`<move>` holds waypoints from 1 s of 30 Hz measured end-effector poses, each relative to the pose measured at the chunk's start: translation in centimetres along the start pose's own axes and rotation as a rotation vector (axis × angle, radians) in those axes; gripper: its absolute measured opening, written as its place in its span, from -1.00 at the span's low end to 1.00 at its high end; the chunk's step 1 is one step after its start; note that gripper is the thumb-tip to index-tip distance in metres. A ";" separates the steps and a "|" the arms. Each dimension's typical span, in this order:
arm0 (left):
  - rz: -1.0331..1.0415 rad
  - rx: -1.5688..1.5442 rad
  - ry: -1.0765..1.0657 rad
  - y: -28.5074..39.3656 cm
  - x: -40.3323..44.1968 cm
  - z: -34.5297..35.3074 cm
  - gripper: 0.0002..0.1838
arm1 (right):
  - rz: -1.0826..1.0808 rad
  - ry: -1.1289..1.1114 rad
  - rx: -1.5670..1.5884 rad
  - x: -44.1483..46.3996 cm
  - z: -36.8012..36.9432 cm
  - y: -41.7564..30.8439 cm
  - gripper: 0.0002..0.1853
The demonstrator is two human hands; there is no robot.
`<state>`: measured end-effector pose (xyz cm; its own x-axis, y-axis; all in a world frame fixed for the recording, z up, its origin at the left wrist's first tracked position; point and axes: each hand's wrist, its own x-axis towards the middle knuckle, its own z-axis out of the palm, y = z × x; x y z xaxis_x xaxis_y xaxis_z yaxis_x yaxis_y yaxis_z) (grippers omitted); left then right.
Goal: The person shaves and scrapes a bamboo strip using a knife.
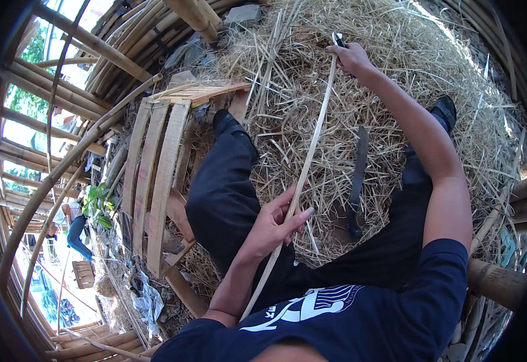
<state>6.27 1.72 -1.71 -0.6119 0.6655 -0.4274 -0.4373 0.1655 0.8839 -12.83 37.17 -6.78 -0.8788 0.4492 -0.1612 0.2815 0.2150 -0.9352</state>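
Between two dark-trousered legs (pixel 221 187), head view: a pale bamboo strip (pixel 316 134) extends obliquely above a bed of shavings (pixel 426 66). The left hand (pixel 272 223) encloses its lower length in a loose grip; the right hand (pixel 353 59) is closed on a small dark-handled tool, apparently a knife (pixel 339 41), at the strip's far end. Splitting to slender width appears complete; paring is judged to be in hand, its remaining extent indeterminable. A long dark blade (pixel 359 172) lies unheld on the shavings.
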 end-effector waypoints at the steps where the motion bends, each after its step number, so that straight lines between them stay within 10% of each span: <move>1: 0.003 -0.005 0.003 0.0 0.0 0.0 -0.32 | 0.000 0.000 0.000 0.0 0.0 0.0 -0.61; 30: -0.062 0.019 -0.144 -0.4 -0.3 -0.5 -0.56 | 0.034 0.038 0.364 -2.4 -1.8 -1.4 -0.70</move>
<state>6.29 1.13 -2.07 -0.4824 0.7509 -0.4510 -0.4582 0.2225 0.8605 -10.44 37.37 -4.55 -0.8546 0.4839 -0.1886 0.1486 -0.1201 -0.9816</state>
